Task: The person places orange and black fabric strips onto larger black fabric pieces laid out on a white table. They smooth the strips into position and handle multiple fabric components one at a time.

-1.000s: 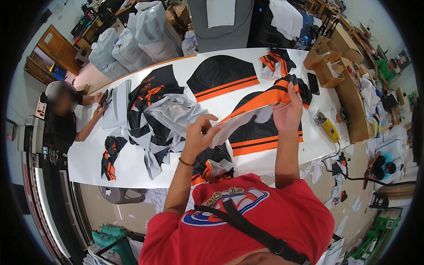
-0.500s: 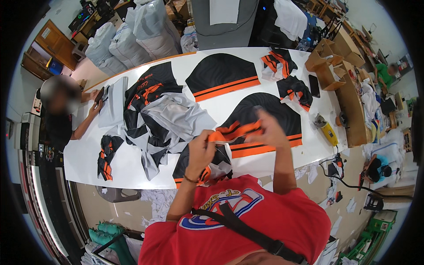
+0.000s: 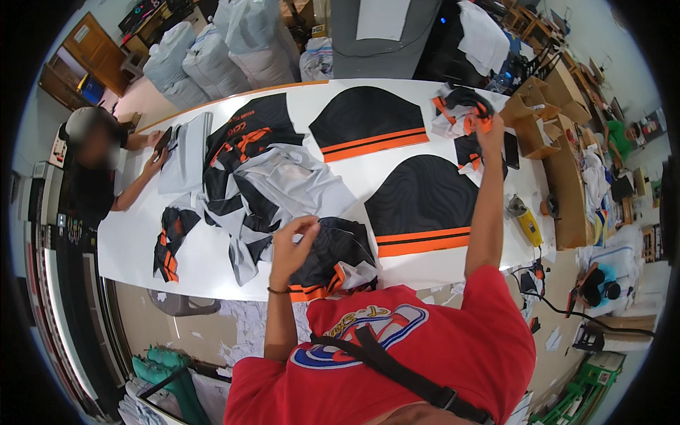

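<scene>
My right hand (image 3: 490, 136) reaches to the far right of the table, fingers closed on an orange and black fabric strip (image 3: 484, 113). The strip lies over a crumpled bundle of black, orange and white fabric pieces (image 3: 446, 124). My left hand (image 3: 289, 249) holds nothing, thumb and fingers apart, beside a crumpled black fabric piece with orange and white parts (image 3: 333, 248) at the near edge. Between my arms lies a flat black sleeve-shaped panel (image 3: 423, 198) with an orange striped band. A similar panel (image 3: 368, 120) lies farther back.
Grey and black fabric (image 3: 283, 177) is heaped on the white table (image 3: 131, 248). At right are a yellow corded power tool (image 3: 525, 221), a dark phone (image 3: 511, 151) and cardboard boxes (image 3: 531, 120). A person (image 3: 95, 156) at the left holds a phone. Fabric scraps litter the floor.
My right hand has carried the orange and black strip away to the far-right bundle. My left hand has let go of the strip and moved left and slightly nearer me.
</scene>
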{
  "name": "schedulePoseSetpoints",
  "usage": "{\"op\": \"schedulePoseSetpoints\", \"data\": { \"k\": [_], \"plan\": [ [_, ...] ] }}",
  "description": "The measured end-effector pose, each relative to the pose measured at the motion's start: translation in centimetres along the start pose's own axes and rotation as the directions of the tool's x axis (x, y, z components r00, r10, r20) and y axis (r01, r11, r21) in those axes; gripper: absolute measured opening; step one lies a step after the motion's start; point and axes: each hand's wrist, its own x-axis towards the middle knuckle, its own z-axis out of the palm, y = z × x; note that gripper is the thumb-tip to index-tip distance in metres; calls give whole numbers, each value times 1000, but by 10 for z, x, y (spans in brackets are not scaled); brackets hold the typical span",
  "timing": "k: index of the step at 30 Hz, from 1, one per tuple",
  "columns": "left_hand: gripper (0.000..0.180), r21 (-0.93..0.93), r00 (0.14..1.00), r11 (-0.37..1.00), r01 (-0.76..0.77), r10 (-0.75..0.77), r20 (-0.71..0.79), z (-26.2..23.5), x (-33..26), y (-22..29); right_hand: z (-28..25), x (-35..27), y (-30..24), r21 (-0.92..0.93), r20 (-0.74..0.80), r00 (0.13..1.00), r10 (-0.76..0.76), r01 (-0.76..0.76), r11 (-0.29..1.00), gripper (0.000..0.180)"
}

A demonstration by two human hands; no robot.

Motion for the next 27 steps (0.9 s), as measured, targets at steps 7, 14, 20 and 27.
{"op": "schedulePoseSetpoints", "data": {
  "k": [7, 14, 20, 27],
  "plan": [
    [19, -11, 882, 977, 214, -198, -428, -102, -37, -97, 4, -78, 67, -64, 105, 945, 311, -306, 950, 63],
    [21, -29, 345, 901, 432, -195, -918, -218, -55, -218, 5, -171, 48, -182, 515, 606, 606, -614, 768, 45],
    [36, 321, 425, 653, 686, -2, -905, -293, -38, -294, -8, -144, 38, -155, 463, 669, 582, -585, 796, 42],
    [45, 257, 341, 308, 916, -258, -904, -314, -13, -320, 25, -134, 5, -180, 530, 680, 507, -494, 851, 39]
  ]
}}
